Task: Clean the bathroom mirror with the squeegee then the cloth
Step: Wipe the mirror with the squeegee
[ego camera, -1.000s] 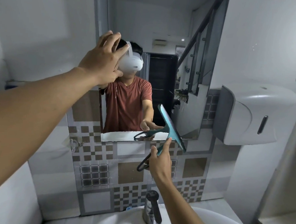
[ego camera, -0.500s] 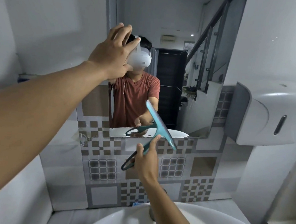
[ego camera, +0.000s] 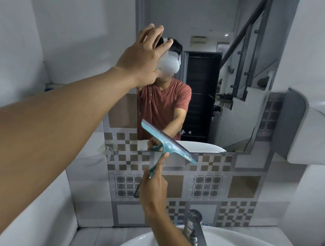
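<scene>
Right hand [ego camera: 153, 186]: the fingers are curled round the handle of the squeegee [ego camera: 169, 147] and grip it. The index finger [ego camera: 163, 158] lies straight along the handle, with its tip just below the blade head. The dark looped end of the handle protrudes below the hand on its left side. From the hand, the handle runs up and to the right to the teal blade bar.

The bar is tilted. Its upper end points left and lies in front of the glass of the mirror [ego camera: 163, 10], near the bottom edge. Its lower end points right and lies below that edge, in front of the tiled wall [ego camera: 243, 187]. The bar crosses the mirror's bottom edge left of its midpoint. Whether the blade touches the glass cannot be told.

Left hand [ego camera: 142, 59]: the fingers [ego camera: 153, 34] are straight, slightly spread, and hold nothing. The palm faces the mirror at its left edge, in the upper half. The heel of the hand meets the reflected arm, so the hand appears to rest on the glass.

The glass reflects a person in a red shirt wearing a white headset, a dark doorway and a stair rail. Below the tiled wall is a white washbasin [ego camera: 245, 245] with a metal tap [ego camera: 194, 228] at its rear rim. A white and grey dispenser [ego camera: 308, 126] is mounted on the wall just beside the mirror's right edge.
</scene>
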Motion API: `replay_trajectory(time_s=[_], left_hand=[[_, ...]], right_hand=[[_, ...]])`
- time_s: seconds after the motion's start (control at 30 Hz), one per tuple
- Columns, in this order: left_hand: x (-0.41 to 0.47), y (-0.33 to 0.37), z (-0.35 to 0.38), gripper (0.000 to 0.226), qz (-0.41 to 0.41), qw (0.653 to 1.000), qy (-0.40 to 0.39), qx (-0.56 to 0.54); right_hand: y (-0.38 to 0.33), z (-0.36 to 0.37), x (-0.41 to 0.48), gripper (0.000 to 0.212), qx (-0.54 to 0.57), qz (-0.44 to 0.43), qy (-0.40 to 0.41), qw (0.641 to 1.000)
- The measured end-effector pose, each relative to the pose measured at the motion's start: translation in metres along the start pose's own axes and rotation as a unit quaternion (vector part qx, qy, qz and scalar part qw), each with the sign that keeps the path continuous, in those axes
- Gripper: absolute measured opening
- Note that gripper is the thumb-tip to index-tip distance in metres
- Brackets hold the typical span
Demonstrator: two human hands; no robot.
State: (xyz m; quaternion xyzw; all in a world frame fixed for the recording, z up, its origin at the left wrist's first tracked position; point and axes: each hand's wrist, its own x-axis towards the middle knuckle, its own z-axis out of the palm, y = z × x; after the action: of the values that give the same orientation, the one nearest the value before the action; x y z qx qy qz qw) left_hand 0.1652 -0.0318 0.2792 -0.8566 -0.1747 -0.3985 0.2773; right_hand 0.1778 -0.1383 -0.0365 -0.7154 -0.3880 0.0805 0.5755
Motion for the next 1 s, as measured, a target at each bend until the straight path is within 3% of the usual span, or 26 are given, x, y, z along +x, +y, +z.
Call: replay_trajectory(time_s=[0.43, 0.7, 0.93, 1.0], left_hand=[[-0.012, 0.010, 0.009, 0.079, 0.005, 1.000, 0.025, 0.002], [-0.021, 0.008, 0.019, 0.089, 0.012, 0.999, 0.031, -0.011], [-0.022, 0.009, 0.018, 0.089, 0.015, 1.000, 0.022, -0.008], [-0.022, 0.011, 0.014, 0.088, 0.011, 1.000, 0.008, -0.010]], right_hand=[[0.025, -0.029, -0.016, 0.104, -0.209, 0.019, -0.039, 0.977], [0.033, -0.045, -0.025, 0.098, -0.325, 0.034, -0.058, 0.943], [0.030, -0.059, -0.029, 0.093, -0.352, 0.045, -0.082, 0.931], [0.027, -0.064, -0.033, 0.083, -0.330, 0.052, -0.070, 0.940]])
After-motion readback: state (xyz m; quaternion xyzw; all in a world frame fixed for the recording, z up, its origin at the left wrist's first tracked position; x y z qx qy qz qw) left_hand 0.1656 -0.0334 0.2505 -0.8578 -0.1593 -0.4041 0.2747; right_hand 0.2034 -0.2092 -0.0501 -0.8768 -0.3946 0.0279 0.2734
